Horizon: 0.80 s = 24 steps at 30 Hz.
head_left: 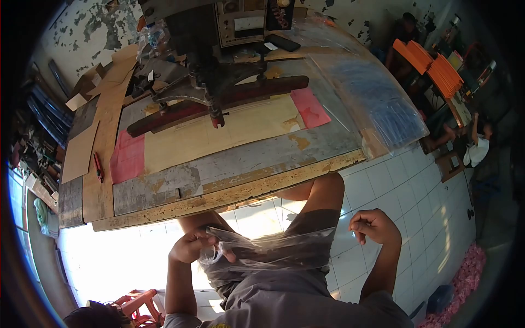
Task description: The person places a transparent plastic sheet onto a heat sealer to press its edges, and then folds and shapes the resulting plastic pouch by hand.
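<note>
A clear plastic sheet [273, 249] stretches across my lap. At its left end, my left hand [191, 245] is closed on it, and a curled, shiny loop of clear material hangs by the fingers. My right hand [377, 227] is raised to the right of the sheet, apart from it. Its fingers are bent inward, with a small glint at the tips; I cannot make out what they hold, if anything. Ahead of my hands is the worktable [235, 188], with a press machine [210, 82] over a yellow sheet [219, 136] that has pink ends.
A stack of clear plastic sheets [377, 104] lies at the table's right. A red pen [98, 167] and cardboard [82, 153] lie at the left. Behind me on the left is an orange stool [139, 306]. Another person [478, 145] is at the far right, near orange stacked pieces [432, 65].
</note>
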Motion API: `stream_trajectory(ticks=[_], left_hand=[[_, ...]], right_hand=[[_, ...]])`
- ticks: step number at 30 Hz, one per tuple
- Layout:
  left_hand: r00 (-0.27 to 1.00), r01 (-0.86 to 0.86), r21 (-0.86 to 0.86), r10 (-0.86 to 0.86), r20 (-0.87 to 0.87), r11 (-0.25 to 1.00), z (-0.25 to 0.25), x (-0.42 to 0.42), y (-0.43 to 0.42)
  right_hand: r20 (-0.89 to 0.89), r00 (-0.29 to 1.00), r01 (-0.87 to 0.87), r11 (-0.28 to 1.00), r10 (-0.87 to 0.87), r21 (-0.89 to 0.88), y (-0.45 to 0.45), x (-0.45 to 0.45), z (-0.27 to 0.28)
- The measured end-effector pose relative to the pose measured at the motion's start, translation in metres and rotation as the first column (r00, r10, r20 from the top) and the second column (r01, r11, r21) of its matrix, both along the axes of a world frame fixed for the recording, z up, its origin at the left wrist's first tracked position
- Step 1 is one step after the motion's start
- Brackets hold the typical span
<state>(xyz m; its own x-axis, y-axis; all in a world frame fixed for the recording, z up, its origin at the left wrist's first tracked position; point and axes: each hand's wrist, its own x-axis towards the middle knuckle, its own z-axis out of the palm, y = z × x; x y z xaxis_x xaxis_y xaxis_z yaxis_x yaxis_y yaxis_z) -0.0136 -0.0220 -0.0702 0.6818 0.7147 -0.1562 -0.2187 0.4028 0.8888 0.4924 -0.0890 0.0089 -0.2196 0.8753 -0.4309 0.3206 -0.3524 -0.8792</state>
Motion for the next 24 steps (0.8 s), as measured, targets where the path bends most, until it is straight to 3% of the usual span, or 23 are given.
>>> stream_trajectory(ticks=[2, 4, 6, 8, 11, 12, 15, 17, 20, 24], left_hand=[[0.999, -0.017, -0.053, 0.015, -0.052, 0.998, -0.042, -0.018, 0.001], [0.976, -0.007, -0.119, -0.019, -0.215, 0.993, -0.031, -0.014, 0.004], [0.969, 0.000, -0.203, -0.050, -0.242, 0.979, -0.015, -0.003, 0.003], [0.989, 0.016, -0.285, -0.057, -0.135, 0.958, 0.013, 0.029, 0.001], [0.974, 0.152, -0.316, -0.197, -0.115, 0.937, 0.003, 0.042, 0.002], [0.973, 0.146, -0.361, -0.200, -0.117, 0.921, 0.010, 0.050, 0.003], [0.972, 0.124, -0.372, -0.189, -0.142, 0.920, 0.017, 0.067, 0.004], [0.974, 0.137, -0.377, -0.194, -0.118, 0.916, 0.021, 0.076, 0.009], [0.981, 0.193, -0.483, -0.172, 0.089, 0.854, 0.016, 0.080, 0.016], [0.959, 0.246, -0.539, -0.121, 0.257, 0.806, 0.000, 0.081, 0.020]], right_hand=[[0.007, 1.000, 0.008, 1.000, -0.008, -0.012, -0.002, 0.006, -0.012], [0.155, 0.987, -0.056, 0.997, 0.049, 0.045, -0.006, 0.013, -0.024], [0.294, 0.952, -0.099, 0.995, 0.086, 0.029, -0.013, 0.016, -0.034], [0.420, 0.900, -0.108, 0.993, 0.113, -0.037, -0.018, 0.014, -0.042], [0.641, 0.764, -0.115, 0.993, 0.074, 0.022, -0.033, 0.003, -0.049], [0.667, 0.739, -0.151, 0.942, -0.095, 0.301, -0.040, -0.003, -0.061], [0.583, 0.782, -0.215, 0.781, -0.222, 0.586, -0.029, -0.066, -0.031], [0.459, 0.882, -0.300, 0.627, -0.105, 0.719, -0.031, -0.098, -0.035], [0.455, 0.888, -0.356, 0.527, -0.066, 0.772, -0.034, -0.131, -0.050], [0.380, 0.901, -0.277, 0.396, -0.210, 0.875, -0.033, -0.138, -0.097]])
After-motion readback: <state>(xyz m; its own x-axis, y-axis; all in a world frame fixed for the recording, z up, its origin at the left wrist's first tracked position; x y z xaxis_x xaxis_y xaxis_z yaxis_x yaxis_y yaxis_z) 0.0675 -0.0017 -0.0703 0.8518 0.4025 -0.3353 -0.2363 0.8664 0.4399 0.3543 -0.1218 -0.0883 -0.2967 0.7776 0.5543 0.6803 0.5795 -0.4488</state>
